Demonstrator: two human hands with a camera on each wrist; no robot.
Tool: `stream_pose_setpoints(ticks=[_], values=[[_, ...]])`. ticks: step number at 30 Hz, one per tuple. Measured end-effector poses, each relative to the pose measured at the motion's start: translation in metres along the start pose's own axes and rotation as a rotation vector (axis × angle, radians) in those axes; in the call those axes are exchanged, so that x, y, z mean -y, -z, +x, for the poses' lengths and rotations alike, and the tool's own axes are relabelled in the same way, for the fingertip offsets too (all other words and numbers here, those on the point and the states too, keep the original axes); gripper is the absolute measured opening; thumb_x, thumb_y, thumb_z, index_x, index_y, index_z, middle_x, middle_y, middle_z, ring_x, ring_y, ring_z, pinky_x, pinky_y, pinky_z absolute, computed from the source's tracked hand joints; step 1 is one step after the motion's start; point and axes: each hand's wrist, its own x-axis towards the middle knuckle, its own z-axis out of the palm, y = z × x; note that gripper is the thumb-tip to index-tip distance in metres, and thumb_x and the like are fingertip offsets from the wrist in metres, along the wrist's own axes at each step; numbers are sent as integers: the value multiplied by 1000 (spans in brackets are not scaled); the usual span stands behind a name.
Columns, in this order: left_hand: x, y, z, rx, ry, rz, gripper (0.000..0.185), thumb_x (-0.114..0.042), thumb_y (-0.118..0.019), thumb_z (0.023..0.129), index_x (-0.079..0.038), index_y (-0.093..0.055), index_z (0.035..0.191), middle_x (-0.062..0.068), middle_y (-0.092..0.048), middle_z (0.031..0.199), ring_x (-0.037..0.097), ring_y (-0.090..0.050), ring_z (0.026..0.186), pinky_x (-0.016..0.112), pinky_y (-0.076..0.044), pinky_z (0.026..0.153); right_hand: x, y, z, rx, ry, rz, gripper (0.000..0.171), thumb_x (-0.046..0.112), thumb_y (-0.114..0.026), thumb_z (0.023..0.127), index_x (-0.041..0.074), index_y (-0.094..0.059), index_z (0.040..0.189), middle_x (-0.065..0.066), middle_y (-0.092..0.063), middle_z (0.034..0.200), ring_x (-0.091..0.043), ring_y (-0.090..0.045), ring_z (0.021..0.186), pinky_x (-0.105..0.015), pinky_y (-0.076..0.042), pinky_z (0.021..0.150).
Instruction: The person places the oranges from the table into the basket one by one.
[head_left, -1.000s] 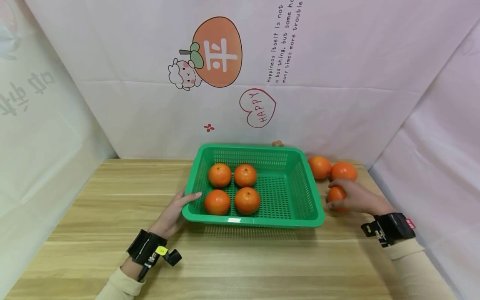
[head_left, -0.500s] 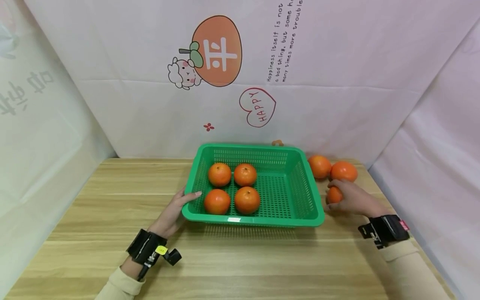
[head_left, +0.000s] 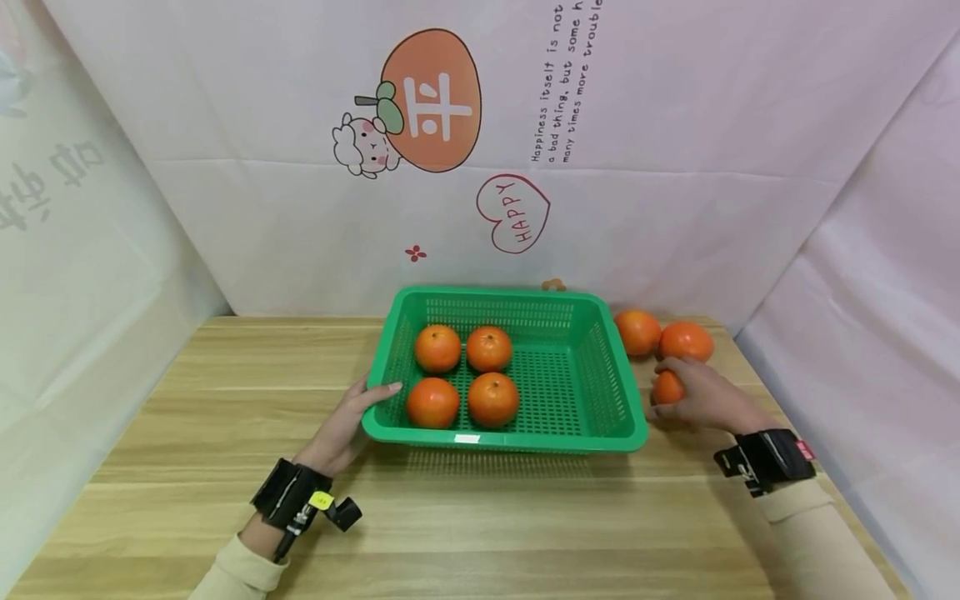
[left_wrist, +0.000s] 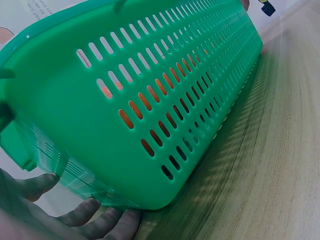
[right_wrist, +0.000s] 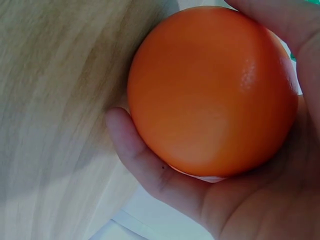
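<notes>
**An orange is being held beside the green basket**

From the head camera, a green basket [head_left: 600, 392] is being seen on the wooden table [head_left: 225, 375]. Four oranges [head_left: 465, 375] are lying inside the basket, in its left half. The left hand [head_left: 341, 429] is being pressed against the basket's left front corner, with straight fingers lying along the rim. Just to the right of the basket, a small orange [head_left: 666, 387] is being gripped by the right hand [head_left: 701, 400], fingers curled round it. Two more oranges [head_left: 660, 335] are lying behind that hand, near the basket's right back corner.

From the left wrist camera, the basket wall [left_wrist: 150, 100] is being shown very close. Fingertips [left_wrist: 95, 220] are being rested under its lower edge. Orange colour is being seen through the slots.

From the right wrist camera, the held orange [right_wrist: 212, 92] is being wrapped by the fingers [right_wrist: 150, 165] and palm, right over the table top [right_wrist: 55, 100].
</notes>
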Motion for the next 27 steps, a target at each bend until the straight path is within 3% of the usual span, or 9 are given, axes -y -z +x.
stream_pose_setpoints(ticks=[5,8,15,20,22,27], values=[[0,0,0,5,-6,-9,74,-37,-53,107,-23,-17,170,10,-33,170,27,-37,149,45,-32,120,1,-3,1,-6,-20,32,40,32,-95,76,15,-64,97,-4,-67,101,-22,-61,90,-39,-49,82],[0,0,-1,10,-11,-10,74,-37,-53,107,-24,-16,170,9,-29,172,29,-32,153,48,-28,123,2,-4,1,-4,-27,39,40,32,-94,76,15,-62,92,-2,-63,91,-21,-59,83,-36,-47,77],[-1,0,-1,17,-12,-3,76,-37,-53,107,-25,-14,170,7,-27,174,29,-28,156,51,-24,125,0,-4,-1,-11,-48,26,42,32,-94,75,15,-61,95,-4,-65,100,-21,-59,84,-37,-48,77],[-3,0,-1,12,-11,-6,75,-37,-53,107,-23,-16,170,10,-31,172,30,-32,153,48,-28,123,-1,-5,-1,-37,-26,-18,54,36,-96,74,10,-65,109,-10,-68,112,-25,-63,96,-43,-52,84],[-3,0,-2,10,-9,-6,75,-37,-53,107,-23,-16,170,10,-31,172,29,-32,153,48,-28,123,-1,-4,-1,-38,-8,-41,54,34,-95,74,8,-65,110,-11,-69,112,-26,-63,96,-44,-52,84],[-1,-1,-2,14,-6,-6,76,-38,-53,107,-25,-14,170,9,-28,173,29,-30,154,49,-26,124,1,-2,-1,-28,7,-35,37,25,-93,74,14,-64,95,-4,-67,94,-19,-60,80,-36,-49,73]])
